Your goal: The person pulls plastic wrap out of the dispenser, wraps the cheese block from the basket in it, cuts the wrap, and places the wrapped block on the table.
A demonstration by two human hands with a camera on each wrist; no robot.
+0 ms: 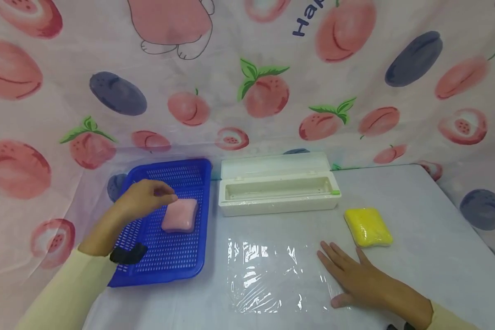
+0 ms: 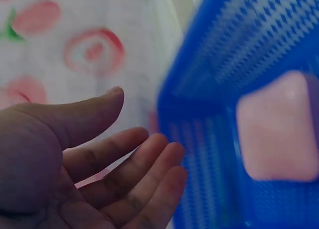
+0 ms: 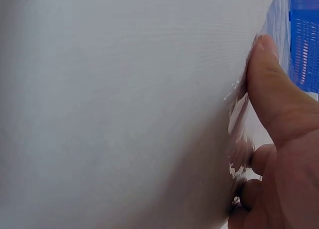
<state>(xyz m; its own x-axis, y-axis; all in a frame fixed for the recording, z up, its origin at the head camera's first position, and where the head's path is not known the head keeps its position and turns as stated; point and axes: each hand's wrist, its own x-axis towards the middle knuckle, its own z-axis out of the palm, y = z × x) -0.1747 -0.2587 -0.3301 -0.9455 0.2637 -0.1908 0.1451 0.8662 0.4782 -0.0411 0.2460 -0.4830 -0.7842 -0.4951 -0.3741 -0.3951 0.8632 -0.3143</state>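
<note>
In the head view my left hand (image 1: 145, 200) hovers over the blue basket (image 1: 201, 256), close to a pink square, cushion-like block (image 1: 179, 216) inside it. The left wrist view has the fingers (image 2: 142, 171) loosely bent and apart from the pink block (image 2: 279, 129). My right hand (image 1: 354, 277) lies spread on the table, touching the right edge of a sheet of clear plastic film (image 1: 268, 275). Seen from the right wrist, the thumb (image 3: 271, 84) and fingertips press along the film's edge. Just beyond that hand sits a yellow square block (image 1: 368, 227) with a shiny, film-like surface.
A long white box (image 1: 278, 208) with its lid (image 1: 274, 166) raised stands behind the film, a green piece (image 1: 335, 192) at its right end. The white-covered table (image 1: 429, 215) meets a fruit-print cloth (image 1: 214, 133) hanging at the back.
</note>
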